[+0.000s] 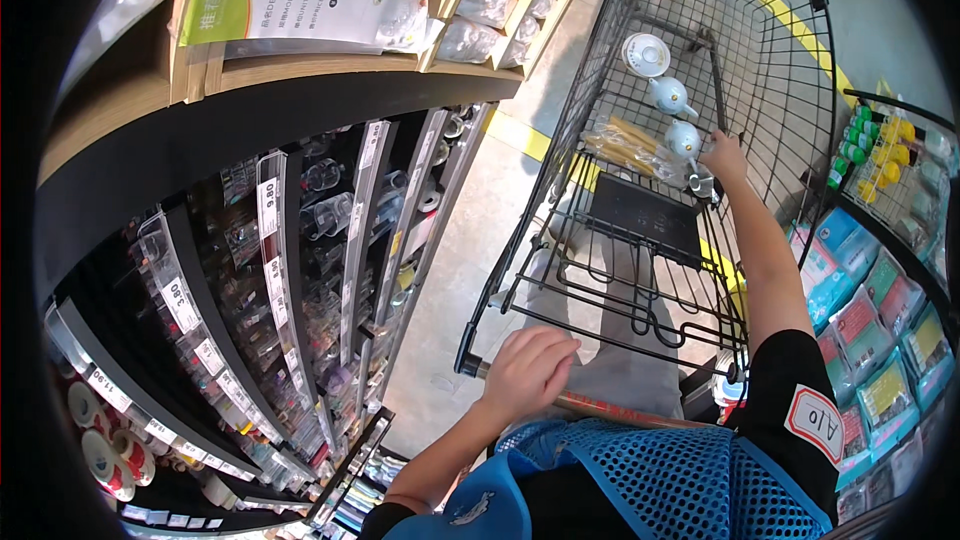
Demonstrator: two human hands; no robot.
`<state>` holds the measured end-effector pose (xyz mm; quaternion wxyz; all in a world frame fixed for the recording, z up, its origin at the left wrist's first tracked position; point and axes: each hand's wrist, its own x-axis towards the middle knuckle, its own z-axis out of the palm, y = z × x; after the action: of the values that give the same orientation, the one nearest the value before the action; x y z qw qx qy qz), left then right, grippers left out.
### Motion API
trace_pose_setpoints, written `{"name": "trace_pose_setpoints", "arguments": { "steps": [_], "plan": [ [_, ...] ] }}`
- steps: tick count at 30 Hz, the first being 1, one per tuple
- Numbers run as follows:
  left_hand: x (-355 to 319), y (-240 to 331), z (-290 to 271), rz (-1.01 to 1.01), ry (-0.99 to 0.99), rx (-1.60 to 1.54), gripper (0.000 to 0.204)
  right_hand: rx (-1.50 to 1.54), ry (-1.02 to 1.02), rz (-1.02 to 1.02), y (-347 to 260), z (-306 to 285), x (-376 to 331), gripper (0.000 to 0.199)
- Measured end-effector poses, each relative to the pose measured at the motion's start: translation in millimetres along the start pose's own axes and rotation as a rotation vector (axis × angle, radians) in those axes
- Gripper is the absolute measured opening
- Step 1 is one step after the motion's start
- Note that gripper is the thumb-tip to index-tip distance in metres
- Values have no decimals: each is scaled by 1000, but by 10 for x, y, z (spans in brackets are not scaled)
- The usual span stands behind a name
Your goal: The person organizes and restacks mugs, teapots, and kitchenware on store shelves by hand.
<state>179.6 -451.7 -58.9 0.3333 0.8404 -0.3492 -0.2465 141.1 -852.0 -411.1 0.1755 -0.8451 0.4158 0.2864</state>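
Observation:
Inside the black wire shopping cart [560,130] my right hand [727,157] reaches down, its bent fingers closed at the edge of a small white teapot [683,139]. A second white teapot [669,95] lies just beyond it, then a round white lidded bowl [646,55]. To the left of the near teapot is a clear plastic bag of long yellowish pieces [630,145]. A shiny metallic piece [703,184] sits just below my right hand. My left hand [530,372] is loosely curled over the left part of the cart's handle bar [625,411], nothing visible in its fingers.
A dark flat panel [645,217] lies in the cart's near part. Shelves with price strips [270,210] and small packaged goods rise at left, under bins of bagged items [487,2]. Packaged goods [865,310] and green- and yellow-capped bottles [870,155] stand at right.

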Motion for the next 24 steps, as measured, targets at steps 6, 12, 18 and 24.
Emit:
{"name": "trace_pose_setpoints", "arguments": {
  "steps": [6,12,18,24],
  "plan": [
    [452,188,17,-183,-87,-468,35,190,159,-43,-111,-730,-307,52],
    [1547,275,332,-259,-149,-553,64,637,257,-315,-515,-1793,-1338,47],
    [1385,527,-37,-442,-259,-1631,54,600,87,-759,-1497,-2731,-3106,48],
    [522,489,-746,-362,-51,-1956,43,278,31,-815,-2415,-2983,-4230,65]
  ]
}}
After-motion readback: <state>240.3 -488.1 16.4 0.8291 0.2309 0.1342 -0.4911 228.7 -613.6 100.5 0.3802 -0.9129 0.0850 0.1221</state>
